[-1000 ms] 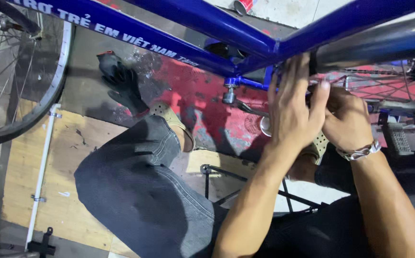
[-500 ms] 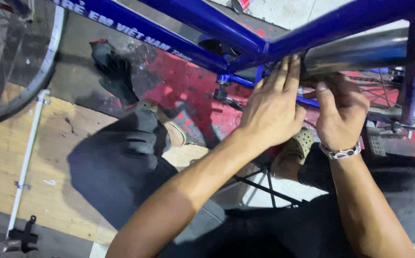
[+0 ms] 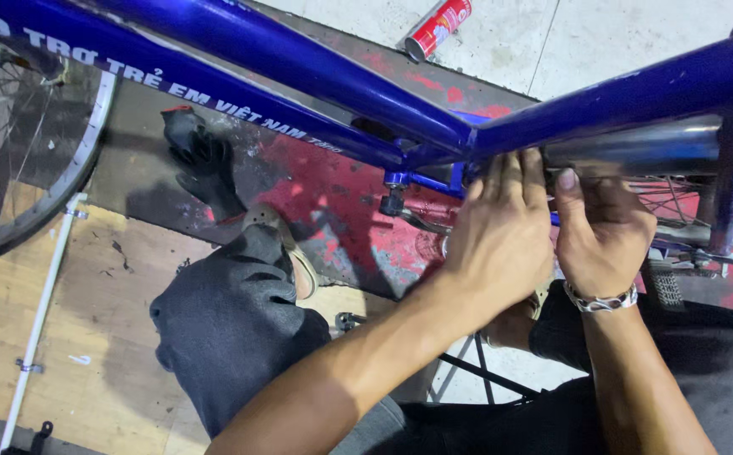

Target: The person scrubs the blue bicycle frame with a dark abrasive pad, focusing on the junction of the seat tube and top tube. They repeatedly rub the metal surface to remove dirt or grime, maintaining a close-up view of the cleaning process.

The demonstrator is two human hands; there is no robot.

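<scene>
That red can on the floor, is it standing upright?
No, the red can lies on its side on the pale floor, beyond the blue bike frame and away from both hands.

I see the bicycle frame (image 3: 299,59) as glossy blue painted metal, smooth enough to throw highlights along its tubes. To the right, the mudguard (image 3: 636,147) under the far tube looks like bright polished metal. My right hand (image 3: 602,232) wears a silvery metal bracelet (image 3: 600,299) with a dull shine. My left hand (image 3: 501,236) is bare. Over my knee the trousers (image 3: 231,329) are matt dark grey cloth. At the near left, the floorboard (image 3: 88,337) is pale wood, scuffed and stained. Farther off, a matt black glove (image 3: 202,164) lies on a dark, rough mat (image 3: 341,202) smeared with worn red paint. The far spray can (image 3: 438,29) is glossy red metal.
</scene>
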